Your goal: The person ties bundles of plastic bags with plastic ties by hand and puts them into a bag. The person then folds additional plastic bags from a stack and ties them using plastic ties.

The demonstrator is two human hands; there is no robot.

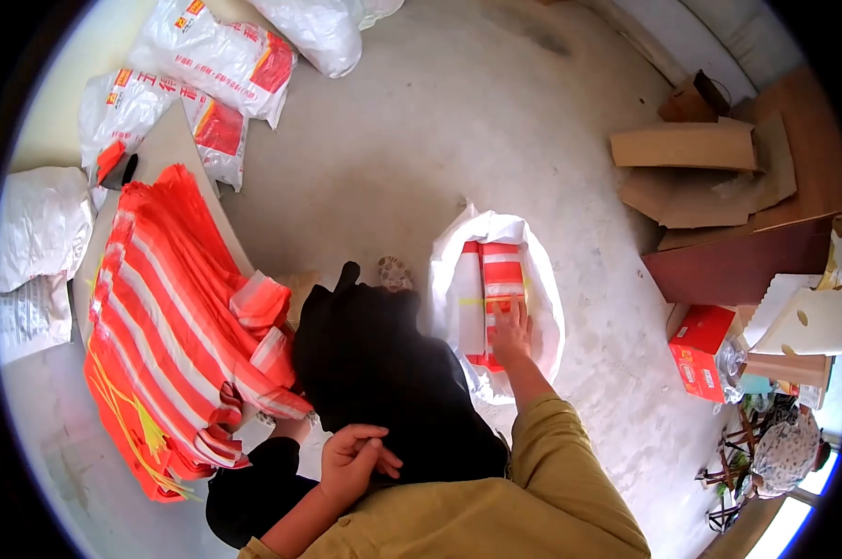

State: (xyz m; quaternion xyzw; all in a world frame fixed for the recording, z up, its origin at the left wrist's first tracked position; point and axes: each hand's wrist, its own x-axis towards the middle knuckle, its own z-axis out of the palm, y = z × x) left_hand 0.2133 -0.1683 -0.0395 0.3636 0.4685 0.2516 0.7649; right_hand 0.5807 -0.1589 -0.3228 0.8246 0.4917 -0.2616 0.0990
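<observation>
A white woven sack (pixel 550 279) stands open on the floor, with folded red-and-white striped bundles (pixel 503 270) inside it. My right hand (pixel 511 331) reaches into the sack and rests on the striped bundle, fingers spread. Over my lap is my left hand (pixel 354 461), its fingers curled, next to the black trousers; whether something small is in it cannot be made out. To the left, a large pile of red-and-white striped bags (pixel 174 326) lies on a table, with yellow ties (pixel 146 429) on its near part.
Printed white plastic sacks (pixel 221 56) lie at the upper left, near a dark-handled tool (pixel 118 168). An open cardboard box (pixel 686 147) is at the upper right. A red box (pixel 696 354) and a stool with a patterned cover (pixel 786 452) stand at the right.
</observation>
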